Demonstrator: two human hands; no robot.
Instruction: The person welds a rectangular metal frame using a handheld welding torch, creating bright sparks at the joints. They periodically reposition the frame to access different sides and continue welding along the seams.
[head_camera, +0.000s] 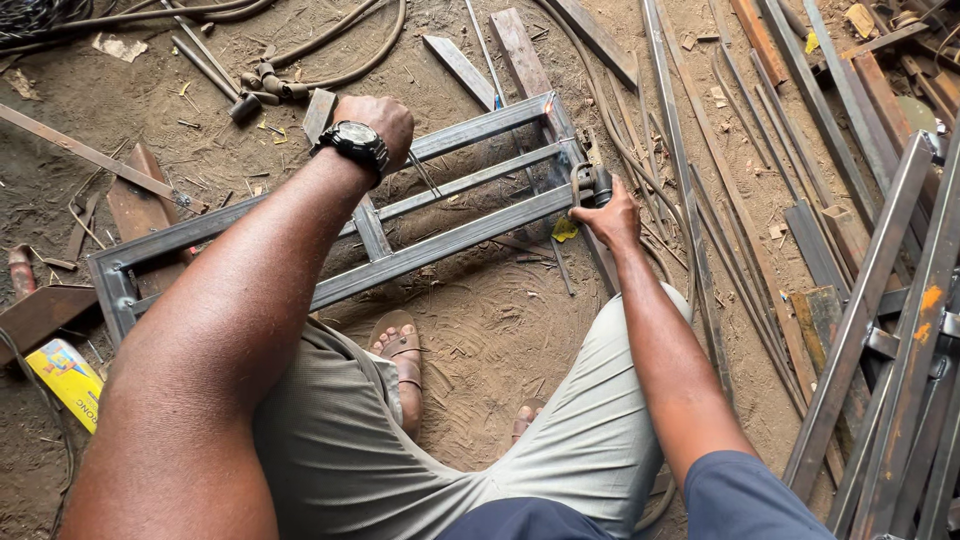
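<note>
I'm looking straight down at a long rectangular steel frame (440, 245) lying flat on the dirt floor (490, 330), just ahead of the sandalled feet (400, 350), so both ends sit within arm's reach. It's made of grey box tubing with a middle rail and a short cross piece, and lying flat like that keeps the joints steady, I'd judge.

My left hand (375, 120) is out over the frame's far rail near the middle, wristwatch (352, 142) facing up. The fingers are curled under and a thin rod (423, 175) sticks out beneath them, slanting down toward the middle rail; it looks pinched in a closed grip, though the fingertips themselves are hidden.

My right hand (606, 218) sits at the frame's right end, closed around a dark, stubby tool (590, 184) pressed against the corner where the rails meet the end piece. I can't tell exactly what kind of tool it is. A small yellow scrap (565, 230) lies just beside that hand.

Off to the right, long steel strips (700, 200) and angle stock (880, 300) are piled loose. A yellow packet (65, 378) lies by the frame's left end, and hoses (330, 50) curl at the top.
</note>
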